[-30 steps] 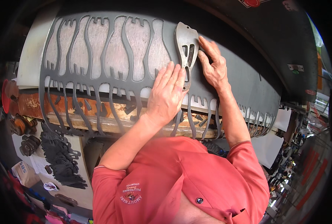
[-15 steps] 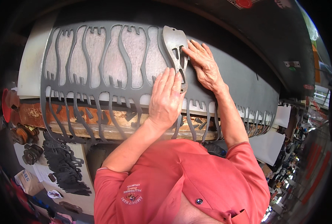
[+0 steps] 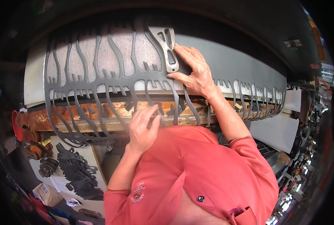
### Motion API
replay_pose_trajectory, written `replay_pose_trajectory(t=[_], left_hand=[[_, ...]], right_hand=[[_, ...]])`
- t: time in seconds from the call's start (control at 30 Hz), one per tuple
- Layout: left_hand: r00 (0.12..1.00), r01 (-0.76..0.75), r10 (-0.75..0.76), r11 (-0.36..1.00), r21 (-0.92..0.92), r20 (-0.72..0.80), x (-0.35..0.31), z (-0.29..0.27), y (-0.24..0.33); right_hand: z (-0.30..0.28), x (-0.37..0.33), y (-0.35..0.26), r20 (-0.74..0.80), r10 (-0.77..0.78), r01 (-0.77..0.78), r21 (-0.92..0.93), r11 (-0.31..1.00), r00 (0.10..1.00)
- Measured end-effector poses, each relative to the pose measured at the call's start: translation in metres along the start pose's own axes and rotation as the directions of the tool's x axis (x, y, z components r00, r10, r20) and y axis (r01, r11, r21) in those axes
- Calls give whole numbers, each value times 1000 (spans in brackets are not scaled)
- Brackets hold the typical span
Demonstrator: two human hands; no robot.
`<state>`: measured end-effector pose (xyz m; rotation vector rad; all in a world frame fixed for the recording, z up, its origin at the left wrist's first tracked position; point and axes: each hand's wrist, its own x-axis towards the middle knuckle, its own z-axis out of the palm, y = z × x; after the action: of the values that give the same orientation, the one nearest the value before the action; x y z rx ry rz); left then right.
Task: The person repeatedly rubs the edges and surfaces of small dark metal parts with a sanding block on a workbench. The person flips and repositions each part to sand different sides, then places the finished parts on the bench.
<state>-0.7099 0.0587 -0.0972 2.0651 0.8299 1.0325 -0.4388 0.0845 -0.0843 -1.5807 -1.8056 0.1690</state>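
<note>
A grey metal cutting die (image 3: pixel 170 52), shaped like a shoe sole with openings in it, lies on a dark grey sheet (image 3: pixel 227 56) beside a row of sole-shaped cutouts. My right hand (image 3: pixel 195 71) rests against its right edge and lower end, fingers stretched and thumb apart. Away from the die, my left hand (image 3: pixel 142 125) hovers in front of the bench edge, slightly blurred. Its fingers are loosely bent, the thumb stands apart, and I see nothing in it. Thin strips of the cut sheet hang over the front edge below both hands. Shadow covers the die's far end.
A dark machine beam (image 3: pixel 227 17) overhangs the sheet's far side. The worn wooden bench edge (image 3: pixel 114 125) runs before me. At lower left, a pile of dark cut pieces (image 3: pixel 78 167) lies near a cardboard box (image 3: pixel 47 194). A white board (image 3: pixel 276 133) stands at right.
My left hand has left the die and drawn back toward my body. The right hand now sits at the die's near end. The view has shifted, and shadow covers more of the far side.
</note>
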Motion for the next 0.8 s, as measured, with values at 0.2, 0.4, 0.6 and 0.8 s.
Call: replay_pose_trajectory(t=[0.2,0.4,0.6,0.8], left_hand=[[988,-117,134,977,177,-83,-15,24,-24],[981,-111,146,963,246,-129,-14,23,-27],[978,-84,127,966,245,-166,-13,24,-33],[974,-81,126,969,232,-187,-12,24,-34]], right_hand=[[4,-2,8,-68,-59,54,-82,995,996],[0,3,2,-69,-49,52,32,998,996],[-66,-51,9,-570,102,-52,103,993,815],[-238,-103,82,-959,284,-71,283,956,5]])
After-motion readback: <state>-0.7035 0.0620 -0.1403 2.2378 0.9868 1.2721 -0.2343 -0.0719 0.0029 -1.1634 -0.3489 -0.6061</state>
